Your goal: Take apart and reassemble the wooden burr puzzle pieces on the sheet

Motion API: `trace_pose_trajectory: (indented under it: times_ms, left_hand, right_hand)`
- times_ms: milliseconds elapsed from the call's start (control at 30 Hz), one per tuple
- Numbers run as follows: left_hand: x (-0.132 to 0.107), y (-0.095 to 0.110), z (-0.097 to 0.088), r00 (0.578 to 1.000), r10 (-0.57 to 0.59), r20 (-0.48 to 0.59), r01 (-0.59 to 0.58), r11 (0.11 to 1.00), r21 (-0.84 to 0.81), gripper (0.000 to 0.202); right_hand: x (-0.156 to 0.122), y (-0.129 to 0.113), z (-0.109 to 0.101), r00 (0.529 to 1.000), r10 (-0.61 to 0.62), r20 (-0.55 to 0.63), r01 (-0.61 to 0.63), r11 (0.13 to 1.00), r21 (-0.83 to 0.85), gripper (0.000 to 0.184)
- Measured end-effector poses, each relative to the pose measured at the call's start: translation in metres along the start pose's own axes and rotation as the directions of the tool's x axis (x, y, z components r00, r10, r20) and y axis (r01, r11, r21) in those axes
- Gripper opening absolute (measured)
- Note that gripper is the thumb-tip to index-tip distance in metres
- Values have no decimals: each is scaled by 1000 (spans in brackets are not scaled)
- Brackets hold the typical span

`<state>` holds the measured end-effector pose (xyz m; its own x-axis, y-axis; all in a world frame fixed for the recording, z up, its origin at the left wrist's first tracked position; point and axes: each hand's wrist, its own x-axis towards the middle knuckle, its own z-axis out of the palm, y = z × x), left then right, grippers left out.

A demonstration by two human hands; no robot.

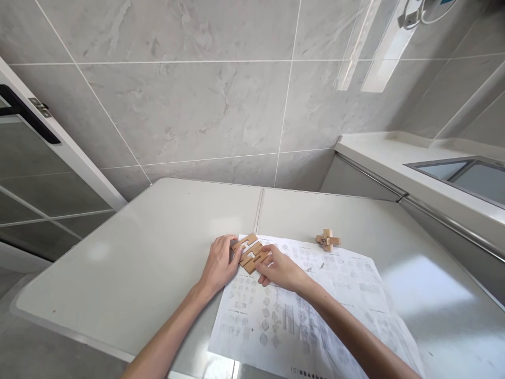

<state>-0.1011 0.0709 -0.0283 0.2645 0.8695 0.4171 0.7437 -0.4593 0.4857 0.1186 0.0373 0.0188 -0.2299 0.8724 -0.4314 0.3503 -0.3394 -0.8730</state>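
Observation:
Flat brown wooden puzzle pieces [251, 253] with cut-out slots lie between my two hands, over the top left part of a printed sheet [315, 316]. My left hand [221, 263] grips their left edge, thumb on top and fingers curled round the far side. At their right edge, my right hand [279, 267] pinches the wood between thumb and fingers. Gaps show between the pieces; how they join is too small to tell. Beyond the sheet's far edge, a cross-shaped wooden burr puzzle [327, 240] rests to the right of my hands.
The white table [138, 263] has a seam down its middle. A tiled wall [177, 105] stands behind it. To the right is a counter [394, 152] with a sink [469, 176]; at the left, a door [71, 147] with a black handle [29, 113].

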Motion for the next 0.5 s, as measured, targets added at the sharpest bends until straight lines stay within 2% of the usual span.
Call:
trace_pose_trajectory:
  times_ms: [167,300,500]
  left_hand:
    - [0,-3,-1,1000,-15,12,15,1000,-15,19]
    - [0,-4,0,1000,-28,9,28,999,-28,18]
    - [0,3,-2,1000,-20,-14,19,998,-57,18]
  right_hand:
    - [14,-3,6,999,-20,27,21,999,-27,31]
    - [18,1,4,998,-46,47,49,996,-71,22]
    - [-15,17,-23,989,-137,55,144,978,-148,7]
